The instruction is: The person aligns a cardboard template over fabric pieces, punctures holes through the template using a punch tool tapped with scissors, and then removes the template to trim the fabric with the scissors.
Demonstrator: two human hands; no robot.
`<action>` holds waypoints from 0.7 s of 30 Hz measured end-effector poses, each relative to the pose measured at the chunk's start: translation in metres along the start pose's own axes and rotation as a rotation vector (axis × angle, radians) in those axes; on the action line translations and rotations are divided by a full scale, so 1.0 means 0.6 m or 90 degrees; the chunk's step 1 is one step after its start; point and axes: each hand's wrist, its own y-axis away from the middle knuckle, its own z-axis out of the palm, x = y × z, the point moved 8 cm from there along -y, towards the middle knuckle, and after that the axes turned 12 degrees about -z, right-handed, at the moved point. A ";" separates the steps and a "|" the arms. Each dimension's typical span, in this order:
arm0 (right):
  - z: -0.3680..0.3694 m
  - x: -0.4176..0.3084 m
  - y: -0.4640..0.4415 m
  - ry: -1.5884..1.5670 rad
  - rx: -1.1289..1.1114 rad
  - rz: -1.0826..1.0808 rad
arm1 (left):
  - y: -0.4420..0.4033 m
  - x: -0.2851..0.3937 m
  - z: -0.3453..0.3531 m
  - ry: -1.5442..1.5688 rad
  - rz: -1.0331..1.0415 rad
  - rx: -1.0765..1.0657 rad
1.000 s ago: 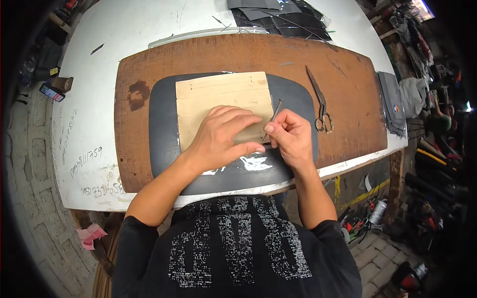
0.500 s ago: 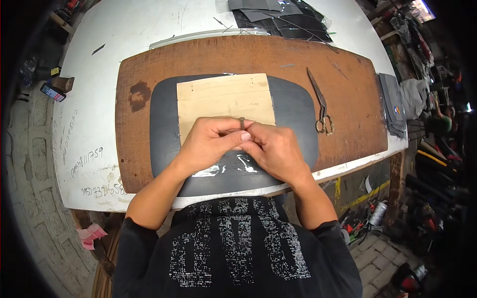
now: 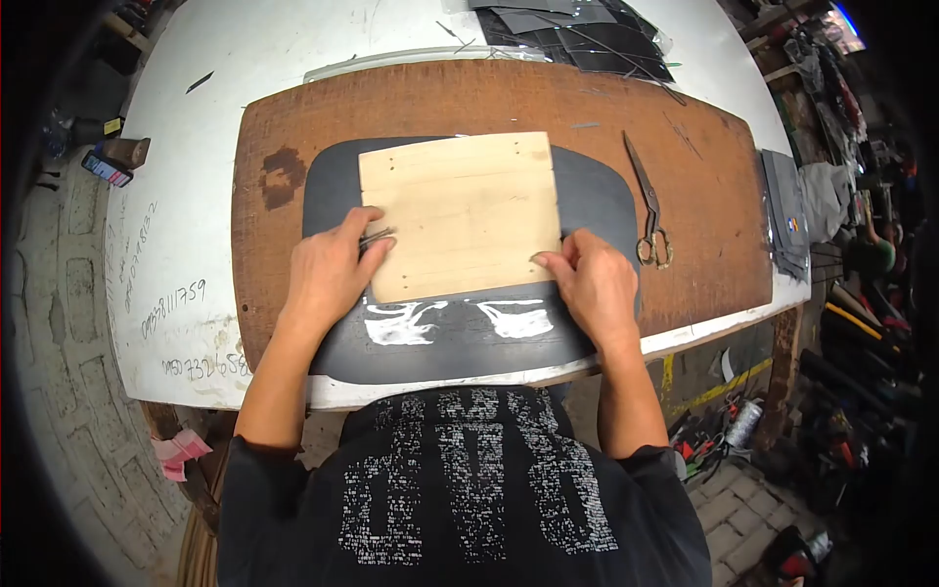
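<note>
Tan card (image 3: 460, 210) is mid-frame over a black mat (image 3: 337, 186). At the card's left edge, the left hand (image 3: 331, 269) is closed around a thin dark tool (image 3: 378, 237); toward lower right, the right hand (image 3: 599, 286) pinches the card's edge.

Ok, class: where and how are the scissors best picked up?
Probably by the looped handles, with the right hand coming from the near side: the scissors lie uncovered on the brown board, handles nearest, pointed blades facing away.
</note>
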 end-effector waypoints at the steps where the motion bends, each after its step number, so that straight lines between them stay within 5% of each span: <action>1: 0.000 0.010 -0.007 -0.006 0.002 0.025 | -0.003 0.004 0.004 0.003 0.012 0.011; 7: -0.038 0.057 -0.049 -0.042 0.080 0.037 | -0.032 0.034 0.003 0.062 0.049 0.045; 11: -0.016 0.091 -0.030 -0.331 0.062 0.138 | -0.013 0.004 -0.018 0.119 0.029 0.133; 14: 0.018 0.068 -0.012 -0.517 0.005 0.208 | 0.000 0.000 -0.002 0.146 -0.033 0.096; 21: 0.026 0.024 -0.009 -0.552 0.014 0.176 | -0.006 -0.004 -0.005 0.350 -0.129 -0.052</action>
